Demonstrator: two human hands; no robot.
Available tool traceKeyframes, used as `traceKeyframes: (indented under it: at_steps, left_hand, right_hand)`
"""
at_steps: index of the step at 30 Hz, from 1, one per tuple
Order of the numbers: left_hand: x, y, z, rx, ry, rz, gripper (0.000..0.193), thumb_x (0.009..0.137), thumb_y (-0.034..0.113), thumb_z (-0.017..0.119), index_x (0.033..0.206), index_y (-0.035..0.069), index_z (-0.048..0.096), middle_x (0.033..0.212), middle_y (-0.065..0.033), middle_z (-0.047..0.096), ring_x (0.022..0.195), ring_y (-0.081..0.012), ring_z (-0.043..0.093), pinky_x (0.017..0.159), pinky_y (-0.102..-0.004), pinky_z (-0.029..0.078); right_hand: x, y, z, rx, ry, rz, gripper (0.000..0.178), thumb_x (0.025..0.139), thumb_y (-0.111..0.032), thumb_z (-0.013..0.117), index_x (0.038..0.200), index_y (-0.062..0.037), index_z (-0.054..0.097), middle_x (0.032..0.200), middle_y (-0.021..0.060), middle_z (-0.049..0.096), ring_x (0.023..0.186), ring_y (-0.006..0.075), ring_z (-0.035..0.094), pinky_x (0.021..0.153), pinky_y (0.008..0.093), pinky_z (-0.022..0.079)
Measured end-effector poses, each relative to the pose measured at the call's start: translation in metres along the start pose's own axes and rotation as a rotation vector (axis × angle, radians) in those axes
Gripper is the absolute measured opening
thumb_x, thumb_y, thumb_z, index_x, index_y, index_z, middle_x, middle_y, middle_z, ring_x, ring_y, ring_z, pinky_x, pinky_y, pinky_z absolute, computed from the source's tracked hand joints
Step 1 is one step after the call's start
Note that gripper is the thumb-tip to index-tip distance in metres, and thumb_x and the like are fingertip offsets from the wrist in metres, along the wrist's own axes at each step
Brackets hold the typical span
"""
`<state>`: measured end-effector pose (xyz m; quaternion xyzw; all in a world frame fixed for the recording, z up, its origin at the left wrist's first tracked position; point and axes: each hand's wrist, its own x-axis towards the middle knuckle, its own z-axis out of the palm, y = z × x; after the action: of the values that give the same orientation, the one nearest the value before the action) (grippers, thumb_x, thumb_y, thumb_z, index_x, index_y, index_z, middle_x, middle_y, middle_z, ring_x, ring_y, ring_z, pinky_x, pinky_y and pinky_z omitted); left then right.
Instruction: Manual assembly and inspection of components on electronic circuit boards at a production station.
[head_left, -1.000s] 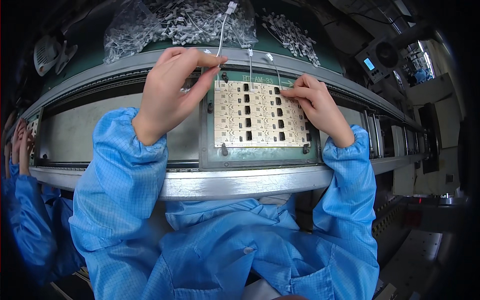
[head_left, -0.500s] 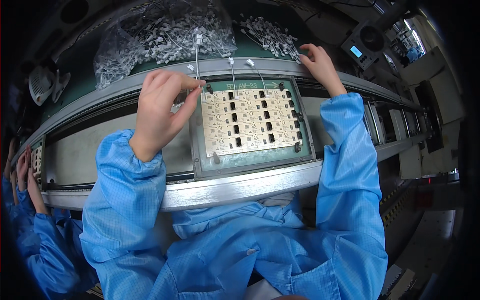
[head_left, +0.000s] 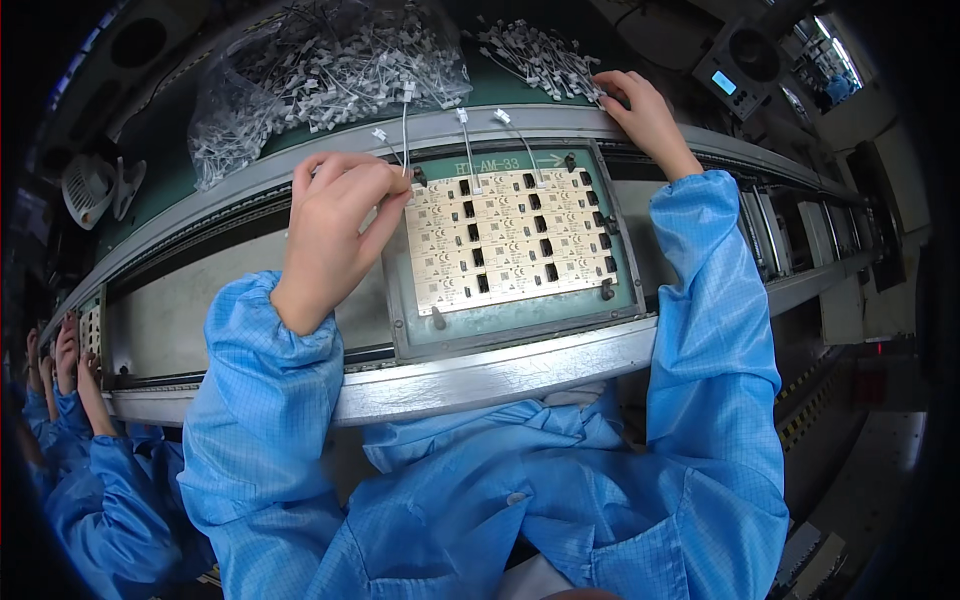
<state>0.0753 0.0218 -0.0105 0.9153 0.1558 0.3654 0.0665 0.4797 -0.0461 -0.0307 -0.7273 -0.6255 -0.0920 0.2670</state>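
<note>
Metal rails [head_left: 500, 378] gleam; left hand [head_left: 335, 225] pinches thin white cable [head_left: 405, 135], right hand's [head_left: 648, 118] grip unclear.

We wear a shiny blue, finely checked smock [head_left: 440, 525] with baggy sleeves [head_left: 712, 310], gathered cuffs [head_left: 692, 192] and a pale round button [head_left: 515, 498].

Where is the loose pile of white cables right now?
In the head view, the loose pile of white cables lies at top, right of centre, on the green surface, between the clear bag and the right hand.
</note>
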Motion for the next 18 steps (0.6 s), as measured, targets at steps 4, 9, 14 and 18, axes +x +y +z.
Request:
traceKeyframes:
  at_steps: [4,9,14,18]
  left_hand:
    - [0.0,-0.002,0.001,0.007,-0.007,0.003,0.012,0.082,0.007,0.072,0.092,0.011,0.068,0.091,-0.0002,0.069,0.098,-0.0211,0.063,0.094,-0.0413,0.039]
    - [-0.003,0.0,0.0,0.016,-0.021,-0.014,0.011,0.081,0.007,0.072,0.09,0.011,0.067,0.09,0.0,0.069,0.099,-0.021,0.062,0.096,-0.0429,0.038]
    - [-0.006,0.01,0.005,0.041,-0.053,-0.101,0.008,0.081,0.01,0.072,0.087,0.011,0.067,0.085,0.0,0.068,0.098,-0.0213,0.061,0.097,-0.0455,0.036]
    - [-0.01,0.024,0.005,0.137,-0.17,-0.205,0.008,0.081,0.015,0.074,0.084,0.013,0.067,0.084,0.0025,0.066,0.095,-0.0221,0.057,0.092,-0.0459,0.033]
  right_hand:
    - [-0.001,0.005,0.003,-0.134,0.008,-0.059,0.017,0.09,-0.016,0.065,0.106,-0.0084,0.068,0.094,0.0069,0.062,0.098,0.0266,0.062,0.086,0.0366,0.05]
    - [0.002,0.003,-0.002,-0.168,0.079,-0.095,0.019,0.091,-0.018,0.066,0.106,-0.0077,0.069,0.092,0.0053,0.065,0.094,0.022,0.063,0.083,0.033,0.05]
    - [0.009,0.015,-0.005,0.366,0.193,0.167,0.023,0.095,-0.023,0.066,0.107,-0.0032,0.067,0.091,0.0031,0.069,0.085,0.0106,0.063,0.08,0.0254,0.049]
    - [0.014,0.03,-0.015,0.606,0.168,0.132,0.022,0.098,-0.019,0.062,0.112,-0.0017,0.065,0.096,0.0052,0.072,0.089,0.01,0.063,0.084,0.0251,0.049]
